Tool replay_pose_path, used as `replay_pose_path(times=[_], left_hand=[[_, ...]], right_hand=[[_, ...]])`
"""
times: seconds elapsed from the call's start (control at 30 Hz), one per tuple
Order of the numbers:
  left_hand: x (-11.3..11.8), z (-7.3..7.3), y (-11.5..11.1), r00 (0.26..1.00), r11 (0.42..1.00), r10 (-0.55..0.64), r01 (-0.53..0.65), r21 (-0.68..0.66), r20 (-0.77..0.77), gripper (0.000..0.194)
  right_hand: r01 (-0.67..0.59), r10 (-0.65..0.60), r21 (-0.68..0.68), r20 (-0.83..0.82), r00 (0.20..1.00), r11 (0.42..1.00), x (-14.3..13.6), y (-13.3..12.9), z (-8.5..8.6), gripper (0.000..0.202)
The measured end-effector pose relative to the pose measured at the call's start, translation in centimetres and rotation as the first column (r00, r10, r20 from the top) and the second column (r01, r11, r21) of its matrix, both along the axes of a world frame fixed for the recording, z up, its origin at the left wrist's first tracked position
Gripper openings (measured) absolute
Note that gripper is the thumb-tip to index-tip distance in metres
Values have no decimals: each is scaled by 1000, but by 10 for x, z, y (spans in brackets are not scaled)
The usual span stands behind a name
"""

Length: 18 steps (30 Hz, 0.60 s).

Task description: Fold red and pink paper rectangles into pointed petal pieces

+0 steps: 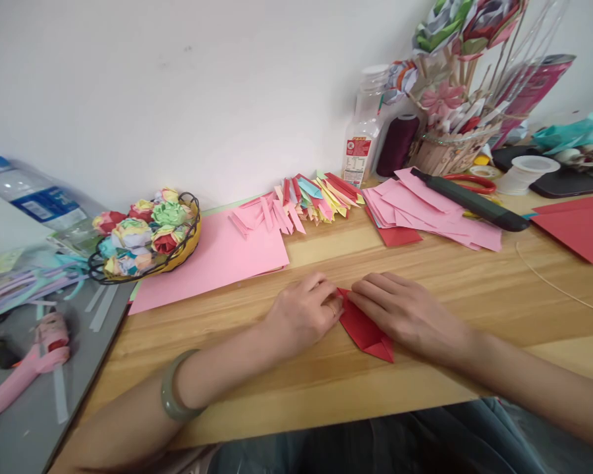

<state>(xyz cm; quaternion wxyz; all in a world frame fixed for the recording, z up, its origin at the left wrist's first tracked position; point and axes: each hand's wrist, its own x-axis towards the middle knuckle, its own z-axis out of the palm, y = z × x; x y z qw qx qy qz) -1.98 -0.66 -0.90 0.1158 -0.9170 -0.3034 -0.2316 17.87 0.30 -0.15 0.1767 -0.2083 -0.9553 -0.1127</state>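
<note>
A small folded red paper [364,331] lies flat on the wooden table [425,276], pointing toward me. My left hand [304,311] presses its fingertips on the paper's upper left edge. My right hand [405,315] lies over the paper's right side, fingers flat and pinning it down. A green bangle [174,395] sits on my left wrist. The paper's top part is hidden under both hands.
Pink sheets [217,257], a row of folded coloured strips [311,197] and a pink paper pile with a black tool [469,201] lie behind. A basket of paper roses [148,234], a water bottle [34,197] and a pink glue gun [29,365] are left. Red sheets [580,227] lie at the right.
</note>
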Motion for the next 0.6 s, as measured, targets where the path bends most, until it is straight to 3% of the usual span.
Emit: replay_pose_path(times=[0.23,0.43,0.6], left_hand=[[-2,3,0,1000,995,-29,30,-90,9,30],[-4,-6,4,992,994,-111,111,11,54,24],[-5,-7,8,991,990,-131,130,46,14,26]], right_hand=[[-31,31,-2,22,999,1000,1,0,0,35],[-44,44,-25,4,999,999,0,1,0,34],[24,-24,-21,25,999,999,1,-1,0,32]])
